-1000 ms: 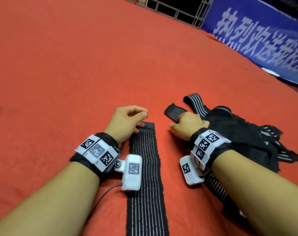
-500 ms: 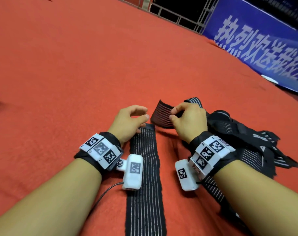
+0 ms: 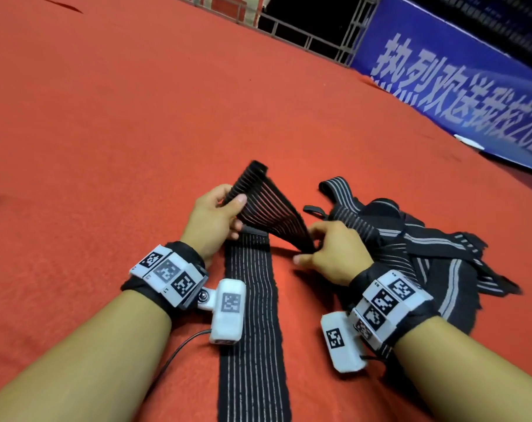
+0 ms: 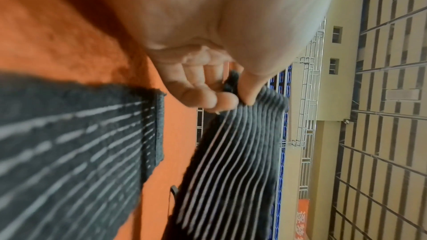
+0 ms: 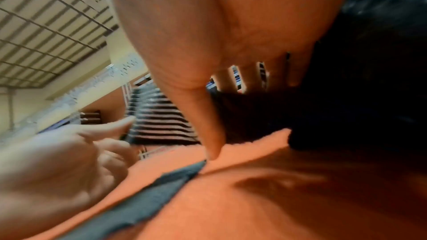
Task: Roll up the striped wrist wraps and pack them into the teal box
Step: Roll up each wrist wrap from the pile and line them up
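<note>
A black wrist wrap with thin pale stripes (image 3: 269, 213) is lifted off the red carpet between both hands. My left hand (image 3: 216, 213) pinches it near its free end, thumb on top; the left wrist view shows the thumb and fingers (image 4: 227, 98) clamping its edge. My right hand (image 3: 328, 254) grips the same wrap lower down where it bunches. A second striped wrap (image 3: 252, 324) lies flat and straight on the carpet between my forearms. No teal box is in view.
A tangled pile of more black striped wraps (image 3: 417, 254) lies right of my right hand. Red carpet (image 3: 106, 132) spreads all round. A blue banner (image 3: 459, 74) and a metal railing (image 3: 304, 35) stand at the far edge.
My right hand lifted a wrap end from the pile. My left hand left the flat wrap's end and took the raised wrap, now stretched between both hands.
</note>
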`<act>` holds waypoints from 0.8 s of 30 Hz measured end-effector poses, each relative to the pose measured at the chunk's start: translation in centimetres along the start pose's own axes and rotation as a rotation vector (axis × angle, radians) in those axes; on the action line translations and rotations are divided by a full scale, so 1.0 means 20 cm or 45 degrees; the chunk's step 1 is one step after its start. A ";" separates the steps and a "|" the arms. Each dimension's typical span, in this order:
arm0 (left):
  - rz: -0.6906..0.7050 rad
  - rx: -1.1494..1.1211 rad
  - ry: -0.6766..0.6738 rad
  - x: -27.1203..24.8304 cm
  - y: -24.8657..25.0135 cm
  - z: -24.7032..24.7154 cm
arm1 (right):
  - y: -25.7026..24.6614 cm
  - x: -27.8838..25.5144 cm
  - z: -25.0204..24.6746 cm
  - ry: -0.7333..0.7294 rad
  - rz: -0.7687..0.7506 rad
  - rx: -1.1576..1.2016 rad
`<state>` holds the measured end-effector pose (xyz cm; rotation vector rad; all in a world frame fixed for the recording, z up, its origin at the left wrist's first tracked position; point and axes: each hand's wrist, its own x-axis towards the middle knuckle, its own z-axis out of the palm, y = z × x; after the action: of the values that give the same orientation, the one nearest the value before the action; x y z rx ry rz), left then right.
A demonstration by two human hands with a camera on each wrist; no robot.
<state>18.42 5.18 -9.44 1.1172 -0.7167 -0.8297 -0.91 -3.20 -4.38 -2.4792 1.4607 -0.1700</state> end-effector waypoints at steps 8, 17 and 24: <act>0.121 -0.193 0.251 0.00 0.03 0.02 | 0.21 0.02 -0.04 -0.047 0.316 -0.136; 0.090 -0.335 0.407 0.01 0.05 -0.01 | 0.31 -0.01 -0.09 -0.077 0.383 -0.248; -0.008 -0.190 0.395 0.03 0.00 -0.02 | 0.09 -0.02 0.01 -0.114 0.038 -0.189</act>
<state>19.08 4.80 -9.46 1.0829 -0.3864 -0.6833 -2.53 -3.59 -5.11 -2.5419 1.5232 0.0564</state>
